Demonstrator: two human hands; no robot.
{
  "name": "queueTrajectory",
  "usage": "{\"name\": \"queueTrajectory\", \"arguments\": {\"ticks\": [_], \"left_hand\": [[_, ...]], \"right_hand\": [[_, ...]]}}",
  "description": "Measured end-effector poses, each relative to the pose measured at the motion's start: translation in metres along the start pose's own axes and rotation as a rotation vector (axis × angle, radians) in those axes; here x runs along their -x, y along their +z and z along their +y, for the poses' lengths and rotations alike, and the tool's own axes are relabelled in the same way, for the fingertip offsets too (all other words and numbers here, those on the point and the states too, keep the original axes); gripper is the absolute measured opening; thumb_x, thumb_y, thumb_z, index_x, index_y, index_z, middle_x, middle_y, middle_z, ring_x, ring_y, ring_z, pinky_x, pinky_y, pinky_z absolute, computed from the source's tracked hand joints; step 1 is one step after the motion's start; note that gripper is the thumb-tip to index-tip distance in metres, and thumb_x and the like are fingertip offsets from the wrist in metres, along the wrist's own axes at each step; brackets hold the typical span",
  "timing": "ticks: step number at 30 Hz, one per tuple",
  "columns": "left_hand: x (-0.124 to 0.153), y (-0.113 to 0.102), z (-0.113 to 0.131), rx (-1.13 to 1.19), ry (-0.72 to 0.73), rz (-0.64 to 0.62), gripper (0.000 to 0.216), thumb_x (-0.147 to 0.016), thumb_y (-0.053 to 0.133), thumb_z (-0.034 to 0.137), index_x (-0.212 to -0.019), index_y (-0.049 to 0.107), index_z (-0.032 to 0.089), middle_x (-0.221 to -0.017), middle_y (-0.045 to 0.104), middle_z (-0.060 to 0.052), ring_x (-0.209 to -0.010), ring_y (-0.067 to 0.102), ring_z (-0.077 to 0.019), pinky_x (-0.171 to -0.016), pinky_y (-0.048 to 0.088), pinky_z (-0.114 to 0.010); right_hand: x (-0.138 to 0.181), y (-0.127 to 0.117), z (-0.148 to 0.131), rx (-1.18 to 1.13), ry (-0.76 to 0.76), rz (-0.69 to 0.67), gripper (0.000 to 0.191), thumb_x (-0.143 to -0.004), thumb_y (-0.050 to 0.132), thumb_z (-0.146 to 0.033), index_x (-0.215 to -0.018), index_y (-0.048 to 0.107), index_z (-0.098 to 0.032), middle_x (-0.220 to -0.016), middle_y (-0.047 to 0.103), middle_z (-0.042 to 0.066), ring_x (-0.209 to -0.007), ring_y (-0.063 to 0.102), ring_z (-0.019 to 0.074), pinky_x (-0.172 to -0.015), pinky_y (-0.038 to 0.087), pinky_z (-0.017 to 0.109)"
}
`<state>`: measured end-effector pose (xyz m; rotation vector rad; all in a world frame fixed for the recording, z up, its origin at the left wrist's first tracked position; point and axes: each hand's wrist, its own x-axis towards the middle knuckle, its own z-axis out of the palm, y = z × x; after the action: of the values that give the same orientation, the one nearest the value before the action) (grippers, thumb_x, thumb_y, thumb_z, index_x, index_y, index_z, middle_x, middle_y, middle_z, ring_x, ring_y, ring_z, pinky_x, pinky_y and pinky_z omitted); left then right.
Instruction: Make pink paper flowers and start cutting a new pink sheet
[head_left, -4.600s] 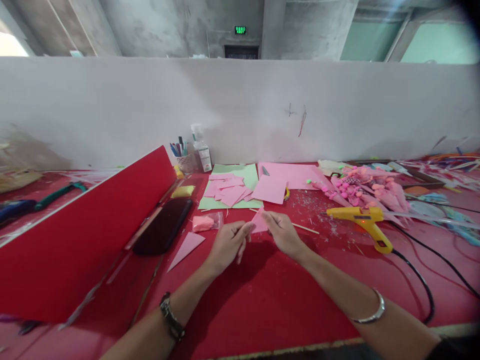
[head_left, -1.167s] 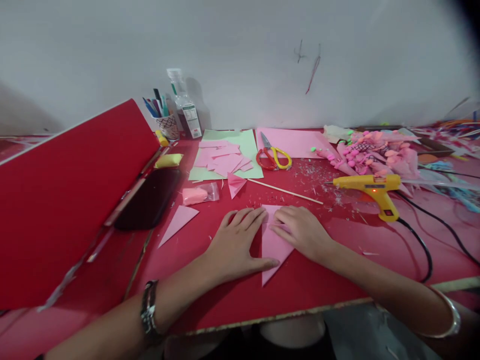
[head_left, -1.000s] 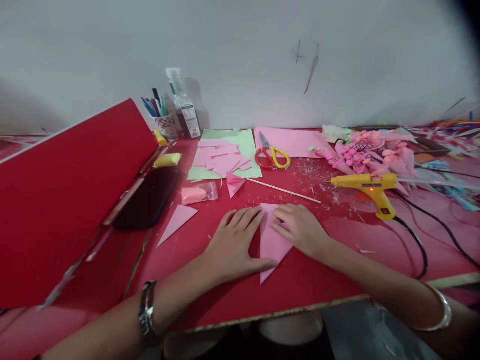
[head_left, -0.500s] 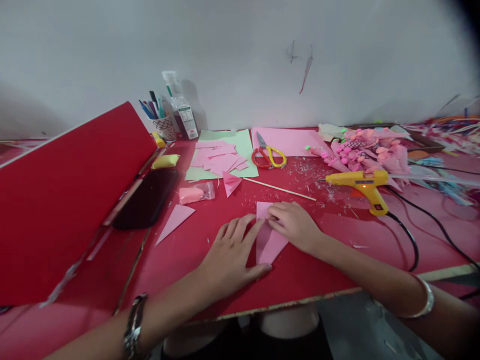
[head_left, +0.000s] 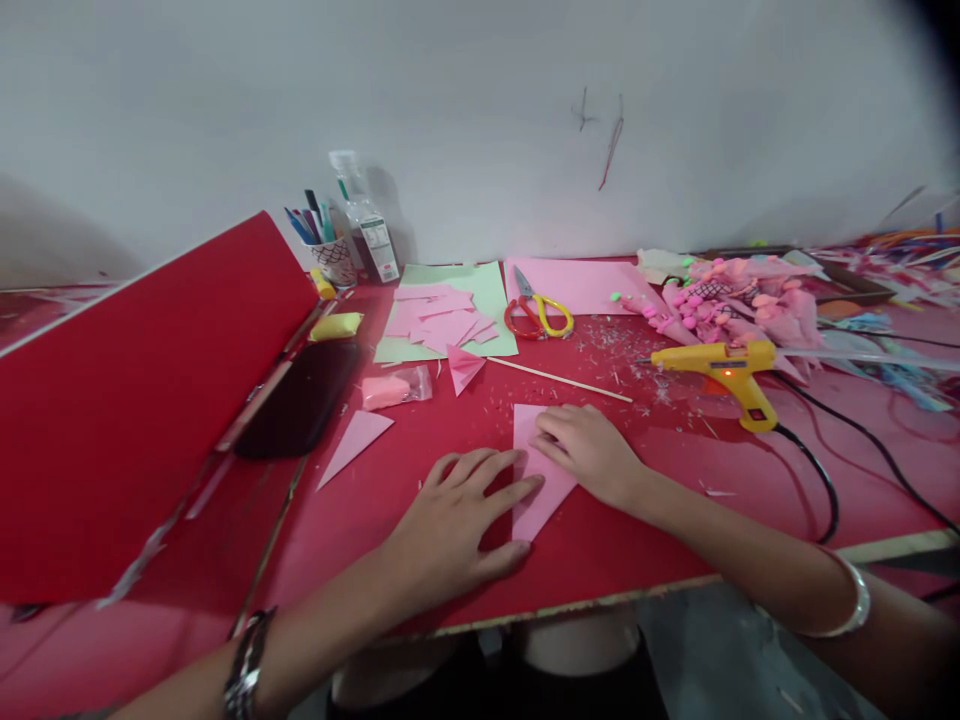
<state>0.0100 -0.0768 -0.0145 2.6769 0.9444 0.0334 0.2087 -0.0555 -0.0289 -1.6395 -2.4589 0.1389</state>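
touching pink paper point(head_left: 541, 500) | left fingers point(head_left: 513, 495) spread; right fingers point(head_left: 555, 427) curled, pinch unclear | bottle label point(head_left: 380, 247) too small to read

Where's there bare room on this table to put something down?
The barest patch lies between the paper, the right forearm and the front edge of the table. Another, with scraps, lies between the leftmost triangle and the left hand. The back is crowded: cut paper, scissors, then pink bundles at right with the glue gun in front.

Craft workshop: glue gun point(head_left: 724, 362), scissors point(head_left: 533, 300)
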Motion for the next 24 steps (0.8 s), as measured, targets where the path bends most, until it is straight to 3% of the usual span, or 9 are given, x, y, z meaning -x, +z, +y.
{"name": "queueTrajectory", "arguments": {"ticks": [5,8,11,15,19,24], "left_hand": [[0.000,-0.001,-0.001,0.010,0.002,-0.002,0.051,-0.080,0.042,0.049,-0.128,0.031,0.038,-0.138,0.030,0.002,-0.121,0.028,-0.0258,-0.097,0.024,-0.046],[0.000,-0.002,-0.002,0.021,0.012,0.013,0.051,-0.079,0.043,0.049,-0.128,0.033,0.038,-0.137,0.032,0.002,-0.121,0.029,-0.0261,-0.098,0.024,-0.045],[-0.001,-0.004,-0.003,0.024,0.015,0.021,0.052,-0.078,0.045,0.050,-0.127,0.035,0.037,-0.137,0.031,0.002,-0.121,0.028,-0.0268,-0.098,0.023,-0.046],[-0.003,-0.005,-0.004,0.008,0.014,0.019,0.053,-0.076,0.047,0.051,-0.125,0.038,0.036,-0.138,0.031,0.001,-0.123,0.026,-0.0280,-0.099,0.021,-0.048],[-0.003,-0.005,-0.005,-0.016,0.017,-0.008,0.054,-0.076,0.046,0.051,-0.127,0.035,0.035,-0.139,0.029,0.001,-0.124,0.023,-0.0284,-0.100,0.020,-0.048],[-0.002,-0.008,-0.004,-0.002,0.020,-0.032,0.054,-0.078,0.044,0.051,-0.128,0.033,0.035,-0.139,0.028,0.000,-0.124,0.023,-0.0285,-0.099,0.021,-0.049]], "right_hand": [[0.001,-0.001,0.002,-0.036,-0.004,0.028,0.019,-0.086,0.043,-0.027,-0.073,0.052,-0.017,-0.073,0.057,0.001,-0.071,0.050,0.0148,-0.063,0.029,0.026],[0.011,-0.006,0.001,-0.001,-0.054,0.094,0.014,-0.084,0.044,-0.024,-0.084,0.055,-0.016,-0.084,0.057,0.006,-0.080,0.049,0.0177,-0.070,0.034,0.029],[0.033,-0.014,-0.004,0.074,-0.247,0.167,0.019,-0.085,0.041,-0.020,-0.092,0.058,-0.017,-0.097,0.056,0.009,-0.091,0.047,0.0209,-0.082,0.034,0.036],[0.061,-0.018,-0.015,0.006,-0.479,0.078,0.027,-0.086,0.041,-0.023,-0.110,0.053,-0.020,-0.106,0.056,0.006,-0.102,0.046,0.0188,-0.096,0.027,0.038],[0.069,-0.014,-0.020,-0.034,-0.513,-0.008,0.032,-0.085,0.041,-0.023,-0.116,0.049,-0.020,-0.106,0.058,0.006,-0.106,0.046,0.0170,-0.096,0.030,0.036],[0.072,-0.014,-0.010,-0.032,-0.473,0.039,0.031,-0.083,0.042,-0.023,-0.112,0.054,-0.019,-0.106,0.059,0.007,-0.102,0.049,0.0184,-0.091,0.037,0.037]]}}
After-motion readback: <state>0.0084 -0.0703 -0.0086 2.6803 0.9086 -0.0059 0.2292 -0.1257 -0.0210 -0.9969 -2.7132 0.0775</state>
